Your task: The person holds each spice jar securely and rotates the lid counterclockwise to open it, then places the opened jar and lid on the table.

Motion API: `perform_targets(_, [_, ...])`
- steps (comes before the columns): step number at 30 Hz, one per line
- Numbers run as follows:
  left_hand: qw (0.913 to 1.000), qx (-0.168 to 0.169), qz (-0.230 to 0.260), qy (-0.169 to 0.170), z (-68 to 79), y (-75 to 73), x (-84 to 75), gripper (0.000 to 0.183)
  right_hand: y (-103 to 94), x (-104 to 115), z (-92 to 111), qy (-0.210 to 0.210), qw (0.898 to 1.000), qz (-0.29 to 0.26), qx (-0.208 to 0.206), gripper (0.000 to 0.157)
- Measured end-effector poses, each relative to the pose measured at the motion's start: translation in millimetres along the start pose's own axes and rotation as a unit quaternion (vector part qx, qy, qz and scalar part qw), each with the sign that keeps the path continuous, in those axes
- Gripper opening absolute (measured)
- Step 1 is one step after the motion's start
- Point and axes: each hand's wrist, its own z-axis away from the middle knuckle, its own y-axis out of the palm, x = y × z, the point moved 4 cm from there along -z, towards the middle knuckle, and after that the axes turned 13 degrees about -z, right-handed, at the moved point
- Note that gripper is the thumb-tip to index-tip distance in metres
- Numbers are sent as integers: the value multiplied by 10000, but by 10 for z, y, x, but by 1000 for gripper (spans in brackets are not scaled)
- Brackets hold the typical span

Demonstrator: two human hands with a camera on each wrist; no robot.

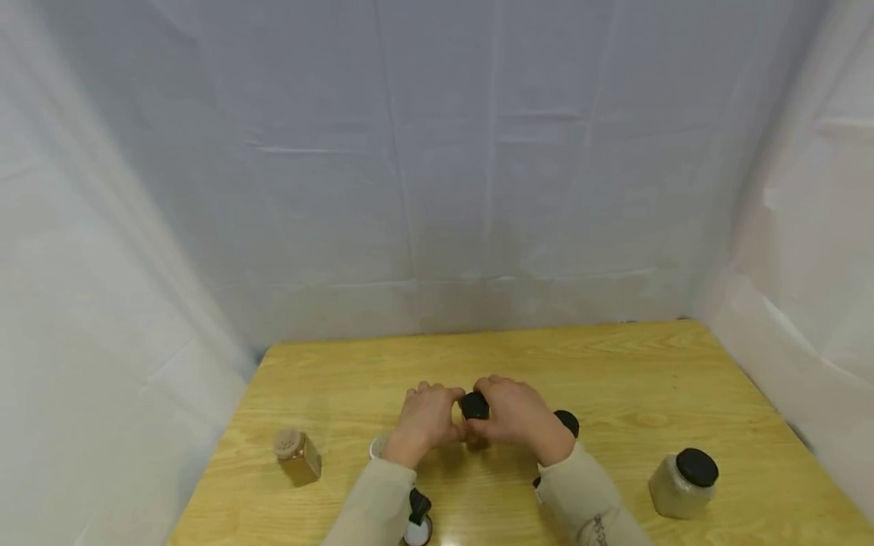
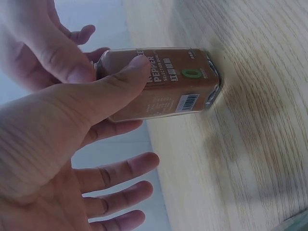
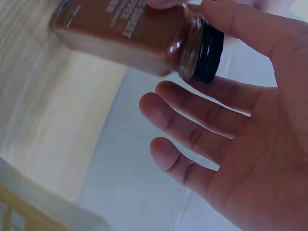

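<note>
A glass spice jar (image 2: 163, 94) of reddish-brown powder, its label reading "pepper", stands on the wooden table between both hands. Its black lid (image 3: 209, 53) is on the neck. My left hand (image 1: 426, 417) pinches the jar's body between thumb and index finger, the other fingers spread away from it. With thumb and index finger, my right hand (image 1: 515, 413) pinches the black lid; its remaining fingers are loosely bent below. The base of the jar touches the table in the left wrist view.
On the left of the table (image 1: 369, 371) stands a brown spice jar (image 1: 300, 462) with a perforated top. A jar with pale contents (image 1: 672, 489) and a black lid is at right. Another black lid (image 1: 567, 423) shows behind my right wrist, and a whitish round top (image 1: 377, 447) beside my left.
</note>
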Motion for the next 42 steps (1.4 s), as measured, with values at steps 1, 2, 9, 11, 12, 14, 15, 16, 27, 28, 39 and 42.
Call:
perform_targets(1, [10000, 9, -4, -10, -2, 4, -2, 50, 9, 5, -6, -24, 10000, -4, -3, 47])
perform_targets(2, [10000, 5, 7, -17, -3, 7, -4, 48, 18, 8, -10, -29, 10000, -29, 2, 45])
perform_targets(9, [10000, 41, -29, -48, -3, 13, -7, 52, -11, -18, 3, 233, 9996, -148, -67, 57])
perform_targets(11, [10000, 62, -30, -46, -8, 7, -3, 56, -42, -30, 13, 334, 9993, -145, -92, 59])
perform_targets(12, [10000, 49, -49, -39, -12, 0, -2, 58, -59, -33, 18, 360, 9992, -150, -115, 55])
perform_targets(14, [10000, 4, -73, -44, -19, -13, 4, 60, -90, -26, 20, 339, 9992, -148, -148, 47])
perform_targets(15, [9999, -32, -90, -43, -23, -24, 7, 60, -104, -19, 20, 316, 9993, -144, -158, 43])
perform_targets(16, [9999, -66, -132, -26, -28, -29, 10, 60, -113, -12, 20, 290, 9994, -136, -150, 40])
perform_targets(27, [9999, -126, -89, 19, -22, -2, -17, 50, -6, 0, 1, -24, 10000, -6, -63, 44])
perform_targets(28, [9999, -122, -88, 5, -26, -6, -17, 49, -1, 6, -9, -81, 9999, 2, -108, 42])
perform_targets(39, [10000, 33, -49, -50, -20, -34, 8, 63, -89, -37, 18, 448, 9987, -197, -151, 51])
perform_targets(42, [10000, 35, 32, -54, -17, -45, 11, 64, -114, -43, 29, 402, 9989, -250, -58, 39])
